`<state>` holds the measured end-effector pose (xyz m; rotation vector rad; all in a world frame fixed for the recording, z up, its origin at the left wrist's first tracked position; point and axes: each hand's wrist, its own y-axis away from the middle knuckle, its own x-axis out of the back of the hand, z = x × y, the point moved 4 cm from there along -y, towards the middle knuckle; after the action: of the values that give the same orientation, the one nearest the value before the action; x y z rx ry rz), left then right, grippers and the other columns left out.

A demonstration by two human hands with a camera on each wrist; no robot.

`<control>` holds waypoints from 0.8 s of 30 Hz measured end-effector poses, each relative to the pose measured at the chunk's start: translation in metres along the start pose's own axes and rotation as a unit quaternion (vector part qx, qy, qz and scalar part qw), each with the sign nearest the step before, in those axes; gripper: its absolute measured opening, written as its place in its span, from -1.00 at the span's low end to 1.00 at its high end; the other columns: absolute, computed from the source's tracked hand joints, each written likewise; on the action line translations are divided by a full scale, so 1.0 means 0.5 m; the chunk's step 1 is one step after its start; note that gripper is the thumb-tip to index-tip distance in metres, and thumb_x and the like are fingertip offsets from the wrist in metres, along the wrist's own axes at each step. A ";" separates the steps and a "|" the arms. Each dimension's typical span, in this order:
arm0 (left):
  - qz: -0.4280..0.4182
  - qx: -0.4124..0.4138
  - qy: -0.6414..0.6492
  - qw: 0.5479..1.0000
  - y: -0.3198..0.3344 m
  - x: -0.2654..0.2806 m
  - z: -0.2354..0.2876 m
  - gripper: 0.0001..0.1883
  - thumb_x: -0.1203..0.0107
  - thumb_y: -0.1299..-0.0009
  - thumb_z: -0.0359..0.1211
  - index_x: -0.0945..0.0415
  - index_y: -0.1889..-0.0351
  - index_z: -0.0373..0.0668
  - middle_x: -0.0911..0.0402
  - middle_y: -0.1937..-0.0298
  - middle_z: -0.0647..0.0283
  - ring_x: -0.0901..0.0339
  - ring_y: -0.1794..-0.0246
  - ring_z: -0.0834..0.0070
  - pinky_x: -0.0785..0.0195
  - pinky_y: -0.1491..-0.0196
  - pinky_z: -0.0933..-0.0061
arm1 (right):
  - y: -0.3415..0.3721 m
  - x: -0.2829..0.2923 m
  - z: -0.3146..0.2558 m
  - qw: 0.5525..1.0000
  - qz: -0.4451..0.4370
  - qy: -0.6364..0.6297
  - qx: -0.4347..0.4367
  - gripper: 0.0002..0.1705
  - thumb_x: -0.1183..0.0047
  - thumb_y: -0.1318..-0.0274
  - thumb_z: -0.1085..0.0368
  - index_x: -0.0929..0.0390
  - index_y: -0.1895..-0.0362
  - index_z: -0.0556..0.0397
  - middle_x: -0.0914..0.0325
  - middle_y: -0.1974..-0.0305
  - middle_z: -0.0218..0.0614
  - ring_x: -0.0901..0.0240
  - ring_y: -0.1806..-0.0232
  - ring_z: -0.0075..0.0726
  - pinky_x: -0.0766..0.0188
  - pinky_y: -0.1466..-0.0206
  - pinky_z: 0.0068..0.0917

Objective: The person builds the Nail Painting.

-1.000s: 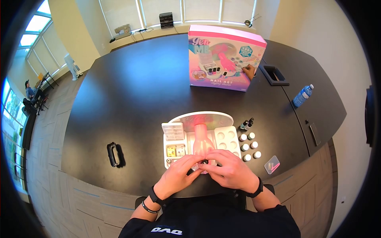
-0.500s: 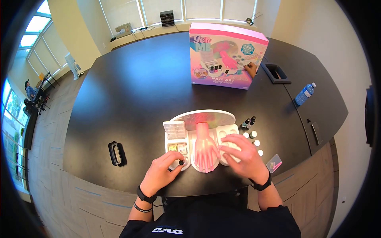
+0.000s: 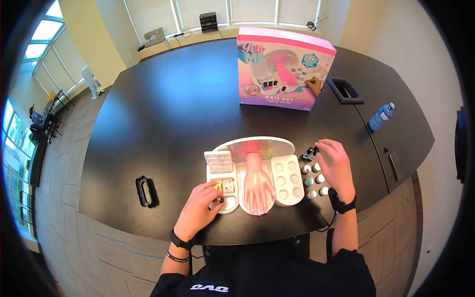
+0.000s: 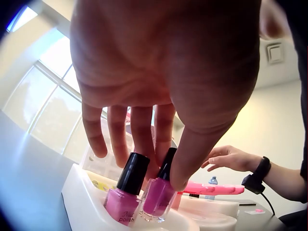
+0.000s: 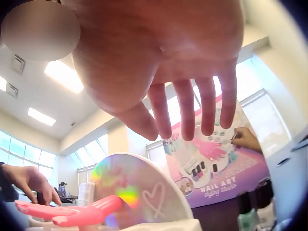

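Note:
My left hand point(image 3: 199, 205) is over the left tray of a white nail-art station point(image 3: 289, 202), pinching a magenta nail polish bottle point(image 4: 159, 197) by its black cap between thumb and fingers. Beside it in that tray leans a pink nail polish bottle point(image 4: 121, 206), also black-capped. A pink model hand point(image 3: 257, 185) lies palm down in the station's middle. My right hand point(image 3: 337, 166) hovers with fingers extended and holds nothing. It is nearest to two dark-capped bottles point(image 3: 307, 154), one showing teal polish in the right wrist view. Several small white-capped jars point(image 3: 310, 181) stand just left of it.
A tall Nail Art box point(image 3: 284, 74) stands farther back on the black table point(image 3: 163, 123). A blue water bottle point(image 3: 381, 117) and a recessed table port point(image 3: 346, 91) are to the right. A black strap-like object point(image 3: 143, 191) lies at the left.
Both hands were together at the model hand's fingertips. The left has moved left to the tray with the bottle; the right has moved right, past the wells, to the bottles.

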<state>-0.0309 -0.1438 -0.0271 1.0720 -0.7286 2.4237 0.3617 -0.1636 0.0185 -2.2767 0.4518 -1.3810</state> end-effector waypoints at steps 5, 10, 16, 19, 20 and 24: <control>0.002 0.004 -0.005 1.000 0.000 -0.006 -0.008 -0.79 -0.46 -0.28 -0.47 -0.67 0.17 -0.21 -0.78 0.09 0.13 -0.64 -0.31 0.03 -0.49 -0.37 0.05 | 0.006 -0.016 0.057 0.995 -0.044 0.050 -0.069 -0.58 -0.32 -0.28 0.31 -0.72 -0.22 -0.01 -0.69 -0.24 -0.21 -0.56 -0.33 0.03 -0.57 -0.32 -0.08; 0.009 0.010 -0.004 1.000 0.001 -0.007 -0.008 -0.78 -0.46 -0.29 -0.47 -0.67 0.16 -0.21 -0.77 0.05 0.10 -0.62 -0.30 0.02 -0.49 -0.36 0.05 | 0.013 -0.033 0.078 0.991 -0.068 0.059 -0.095 -0.55 -0.31 -0.29 0.27 -0.71 -0.26 -0.04 -0.68 -0.26 -0.22 -0.52 -0.37 0.04 -0.55 -0.36 -0.07; 0.012 0.025 0.004 1.000 0.002 -0.001 -0.005 -0.77 -0.46 -0.29 -0.46 -0.67 0.15 -0.21 -0.75 -0.03 0.06 -0.58 -0.32 0.01 -0.48 -0.36 0.04 | 0.014 -0.044 0.090 0.984 -0.118 0.062 -0.114 -0.53 -0.28 -0.33 0.19 -0.73 -0.29 -0.08 -0.70 -0.26 -0.22 -0.51 -0.39 0.04 -0.53 -0.38 -0.06; -0.001 0.022 0.001 1.000 0.003 -0.004 -0.009 -0.77 -0.45 -0.31 -0.44 -0.65 0.12 -0.20 -0.69 -0.04 0.10 -0.56 -0.33 0.03 -0.45 -0.38 0.04 | 0.015 -0.053 0.094 0.979 -0.143 0.063 -0.135 -0.53 -0.27 -0.35 0.12 -0.73 -0.30 -0.08 -0.70 -0.26 -0.22 -0.52 -0.39 0.03 -0.52 -0.40 -0.05; -0.003 0.022 -0.001 1.000 0.004 -0.006 -0.010 -0.77 -0.45 -0.31 -0.44 -0.65 0.12 -0.19 -0.69 -0.04 0.10 -0.55 -0.34 0.03 -0.45 -0.38 0.05 | 0.015 -0.057 0.095 0.976 -0.152 0.062 -0.144 -0.52 -0.27 -0.37 0.09 -0.74 -0.30 -0.07 -0.70 -0.27 -0.21 -0.52 -0.39 0.03 -0.51 -0.40 -0.05; 0.000 0.021 -0.009 1.000 0.007 -0.007 -0.012 -0.72 -0.49 -0.26 -0.45 -0.66 0.11 -0.21 -0.70 -0.10 0.08 -0.55 -0.34 0.01 -0.47 -0.37 0.05 | 0.015 -0.063 0.094 0.974 -0.155 0.071 -0.148 -0.51 -0.27 -0.39 0.06 -0.73 -0.31 -0.07 -0.70 -0.28 -0.21 -0.52 -0.40 0.03 -0.50 -0.41 -0.05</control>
<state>-0.0341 -0.1437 -0.0342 1.1105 -0.6843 2.4426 0.3891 -0.1455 -0.0284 -2.5832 0.3798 -1.7369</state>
